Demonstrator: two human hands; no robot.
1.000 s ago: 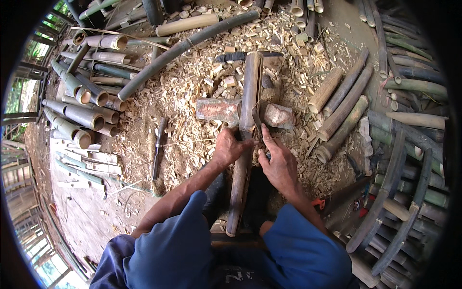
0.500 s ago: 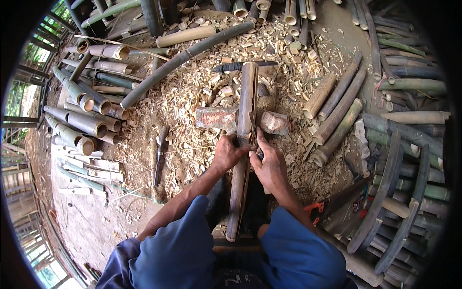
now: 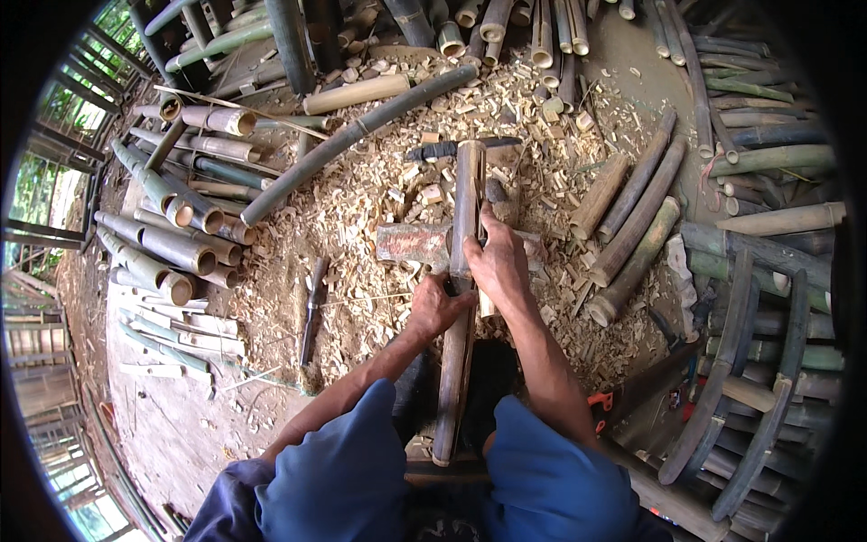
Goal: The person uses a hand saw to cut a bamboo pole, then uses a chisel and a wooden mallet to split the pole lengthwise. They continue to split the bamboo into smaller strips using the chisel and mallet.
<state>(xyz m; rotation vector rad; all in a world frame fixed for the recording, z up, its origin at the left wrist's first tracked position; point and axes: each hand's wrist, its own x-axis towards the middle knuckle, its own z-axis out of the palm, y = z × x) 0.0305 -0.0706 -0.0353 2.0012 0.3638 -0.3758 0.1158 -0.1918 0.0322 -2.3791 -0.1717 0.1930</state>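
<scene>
A brown bamboo pole [image 3: 449, 384] runs lengthwise between my knees, its far part crossing a reddish, worn block [image 3: 411, 242] on the ground. Gripping the pole near its middle, my left hand [image 3: 438, 304] has its thumb across the top and its fingers at the left side. My right hand [image 3: 498, 260] is closed against the pole's right side, a little farther out, with the index finger reaching along the edge. A pale piece shows just below this hand; whatever it holds is mostly hidden.
Wood chips [image 3: 379, 154] cover the ground. A dark knife-like tool [image 3: 314, 312] lies left, another dark-handled tool [image 3: 465, 147] beyond the pole. Bamboo lengths [image 3: 176, 239] are piled left, more [image 3: 637, 262] lie right, near an orange-handled saw [image 3: 601, 402] and curved bamboo frame [image 3: 745, 393].
My right hand has moved farther up the pole and covers more of its side. The thin dark blade seen beside the pole before is now hidden. My left hand keeps its grip.
</scene>
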